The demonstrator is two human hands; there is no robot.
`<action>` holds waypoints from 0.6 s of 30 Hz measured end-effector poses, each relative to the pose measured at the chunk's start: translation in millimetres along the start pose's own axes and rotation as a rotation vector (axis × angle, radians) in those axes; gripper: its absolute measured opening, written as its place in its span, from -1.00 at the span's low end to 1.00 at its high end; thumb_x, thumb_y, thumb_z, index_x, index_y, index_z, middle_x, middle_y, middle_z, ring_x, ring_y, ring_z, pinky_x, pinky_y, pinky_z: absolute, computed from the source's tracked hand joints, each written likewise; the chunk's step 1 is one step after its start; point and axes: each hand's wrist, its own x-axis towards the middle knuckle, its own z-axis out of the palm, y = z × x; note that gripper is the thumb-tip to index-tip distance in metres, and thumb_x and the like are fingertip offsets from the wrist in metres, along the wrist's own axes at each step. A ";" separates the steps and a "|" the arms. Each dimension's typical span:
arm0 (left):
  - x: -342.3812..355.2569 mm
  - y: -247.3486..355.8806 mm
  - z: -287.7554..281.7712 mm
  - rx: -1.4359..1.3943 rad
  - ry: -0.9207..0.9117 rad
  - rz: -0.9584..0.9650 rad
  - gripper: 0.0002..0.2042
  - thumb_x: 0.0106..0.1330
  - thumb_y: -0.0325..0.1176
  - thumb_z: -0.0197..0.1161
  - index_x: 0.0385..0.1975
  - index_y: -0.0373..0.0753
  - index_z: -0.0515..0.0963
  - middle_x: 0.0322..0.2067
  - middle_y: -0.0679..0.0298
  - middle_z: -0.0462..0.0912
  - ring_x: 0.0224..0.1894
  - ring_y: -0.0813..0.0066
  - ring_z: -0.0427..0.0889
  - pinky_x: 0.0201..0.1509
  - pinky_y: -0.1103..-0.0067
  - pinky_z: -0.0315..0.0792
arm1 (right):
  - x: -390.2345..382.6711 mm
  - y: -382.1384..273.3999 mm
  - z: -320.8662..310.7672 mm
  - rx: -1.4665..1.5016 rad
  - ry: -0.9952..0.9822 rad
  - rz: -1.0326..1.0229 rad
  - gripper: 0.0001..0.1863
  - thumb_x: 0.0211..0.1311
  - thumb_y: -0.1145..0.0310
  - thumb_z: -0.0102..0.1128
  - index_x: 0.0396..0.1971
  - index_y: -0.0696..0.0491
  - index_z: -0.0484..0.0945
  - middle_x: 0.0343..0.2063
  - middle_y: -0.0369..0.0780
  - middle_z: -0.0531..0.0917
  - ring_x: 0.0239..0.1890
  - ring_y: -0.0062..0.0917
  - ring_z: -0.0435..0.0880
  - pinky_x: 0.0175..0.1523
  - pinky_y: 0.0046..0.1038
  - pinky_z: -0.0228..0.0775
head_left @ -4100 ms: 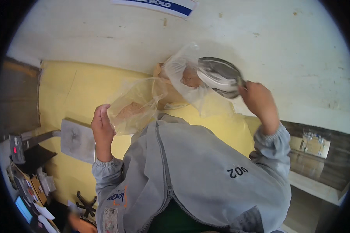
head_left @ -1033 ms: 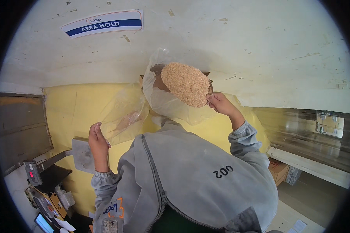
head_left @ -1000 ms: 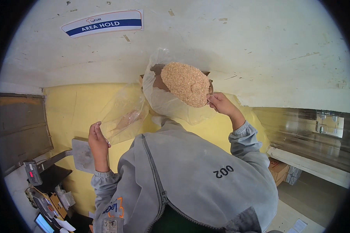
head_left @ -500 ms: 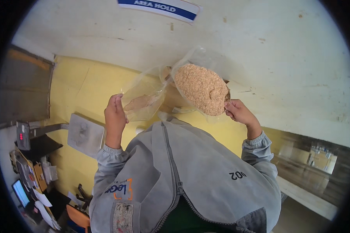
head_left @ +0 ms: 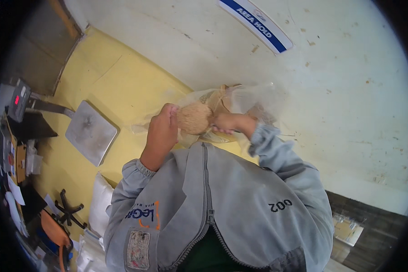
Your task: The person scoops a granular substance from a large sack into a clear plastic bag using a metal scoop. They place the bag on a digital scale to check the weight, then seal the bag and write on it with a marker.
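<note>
My left hand (head_left: 165, 129) is closed on the top edge of a clear plastic bag (head_left: 145, 127) at the centre. My right hand (head_left: 231, 124), fingers curled round the scoop's handle, holds the metal scoop of tan, flaky grain (head_left: 194, 119) at that bag, beside my left hand; the scoop's rim is largely hidden by plastic and grain. To the right behind my right hand, another open plastic bag (head_left: 260, 102) with brown contents sits in a brown paper sack (head_left: 224, 93) against the white wall.
A scale's metal platform (head_left: 90, 133) with its display (head_left: 18, 102) stands at left on a yellow surface (head_left: 113, 72). Further left are a cluttered desk (head_left: 18, 158), an orange chair (head_left: 52, 226) and white sacks (head_left: 99, 204). A sign (head_left: 254, 25) is on the white wall (head_left: 349, 90).
The loaded scoop has moved left from over the right bag to the bag in my left hand. My hands have come closer together. The view has turned, showing more of the left side.
</note>
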 end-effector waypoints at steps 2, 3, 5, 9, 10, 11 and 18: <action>-0.1 -16.5 -11.7 -0.040 -0.005 0.007 -0.77 0.42 -0.29 -0.11 -0.29 -0.32 0.43 -0.72 0.04 0.46 -0.74 0.22 0.52 -0.58 0.38 0.37 | 68.6 -14.7 18.7 -0.653 0.117 -0.168 -0.67 0.18 0.18 0.00 -0.39 0.13 0.60 -0.53 -0.12 0.62 -0.52 -0.42 0.63 -0.46 -0.36 0.44; -1.7 -22.1 -19.9 -0.056 -0.001 -0.009 -0.77 0.41 -0.29 -0.11 -0.30 -0.32 0.43 -0.71 0.03 0.47 -0.74 0.21 0.52 -0.56 0.37 0.37 | 87.9 -23.3 26.8 -0.983 0.157 -0.271 -0.69 0.16 0.21 0.03 -0.36 0.14 0.63 -0.45 -0.08 0.67 -0.45 -0.37 0.68 -0.39 -0.33 0.49; -9.2 -41.1 -43.5 -0.060 0.095 -0.011 -0.77 0.41 -0.29 -0.10 -0.30 -0.32 0.43 -0.71 0.02 0.47 -0.73 0.20 0.52 -0.56 0.36 0.37 | 63.9 -78.6 50.7 -1.046 0.267 -0.193 -0.72 0.08 0.27 0.09 -0.32 0.13 0.64 -0.34 -0.06 0.67 -0.31 -0.29 0.68 -0.25 -0.30 0.50; -17.8 -81.2 -78.3 -0.020 0.223 0.015 -0.72 0.43 -0.25 -0.14 -0.23 -0.33 0.45 -0.76 0.16 0.42 -0.79 0.40 0.45 -0.66 0.48 0.34 | 39.7 -124.6 71.2 -1.013 0.418 -0.096 -0.77 0.04 0.32 0.15 -0.33 0.09 0.65 -0.31 -0.07 0.67 -0.22 -0.25 0.67 -0.14 -0.28 0.50; -19.8 -87.5 -85.3 -0.010 0.229 -0.001 -0.69 0.44 -0.23 -0.16 -0.20 -0.33 0.46 -0.78 0.22 0.39 -0.83 0.49 0.42 -0.70 0.54 0.33 | 36.1 -125.4 70.6 -1.012 0.418 -0.109 -0.77 0.05 0.32 0.14 -0.34 0.10 0.65 -0.31 -0.06 0.67 -0.21 -0.24 0.66 -0.15 -0.27 0.50; -23.0 -90.8 -92.9 -0.012 0.238 -0.029 -0.69 0.44 -0.23 -0.16 -0.20 -0.33 0.46 -0.78 0.22 0.39 -0.83 0.49 0.42 -0.70 0.54 0.32 | 33.3 -124.9 69.4 -1.010 0.415 -0.124 -0.77 0.07 0.31 0.12 -0.34 0.11 0.64 -0.32 -0.05 0.66 -0.21 -0.24 0.66 -0.15 -0.25 0.49; -37.0 -93.7 -138.9 0.013 0.388 -0.142 -0.72 0.44 -0.23 -0.13 -0.22 -0.32 0.45 -0.76 0.19 0.41 -0.81 0.44 0.43 -0.69 0.52 0.31 | -25.2 -147.7 49.6 -0.731 0.390 -0.273 -0.63 0.07 0.16 0.18 -0.30 0.18 0.58 -0.38 -0.02 0.65 -0.30 -0.20 0.64 -0.17 -0.24 0.44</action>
